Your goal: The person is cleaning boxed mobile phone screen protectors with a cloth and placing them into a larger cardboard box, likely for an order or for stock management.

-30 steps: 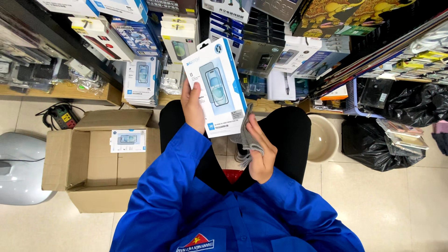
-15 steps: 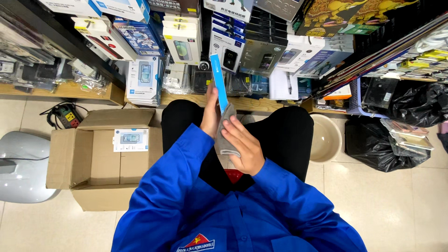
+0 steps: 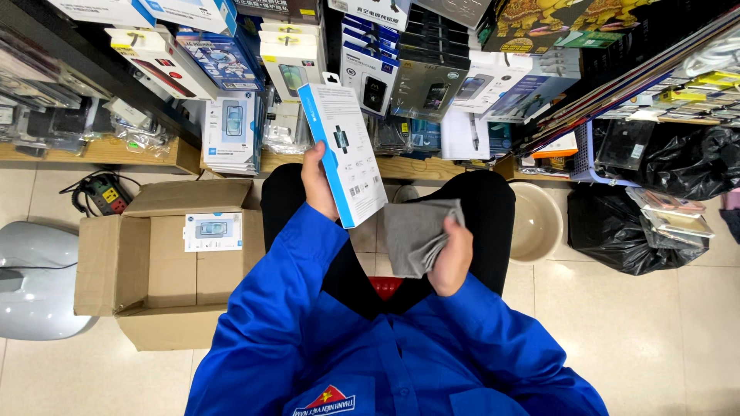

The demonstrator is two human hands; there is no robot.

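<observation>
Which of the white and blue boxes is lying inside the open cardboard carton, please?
The small flat box lying alone in the cardboard carton on the floor; the others stand on the shelf or are held in the left hand.

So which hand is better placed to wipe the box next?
Probably the right hand: it holds the grey cloth beside the white and blue box, which the left hand grips upright.

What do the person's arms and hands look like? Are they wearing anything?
Both arms are covered by long, bright blue jacket sleeves reaching the wrists, with soft folds in the cloth. The left hand and right hand are bare: no gloves, and no rings or watch that I can see. The jacket has a small red and yellow badge on the chest.
</observation>
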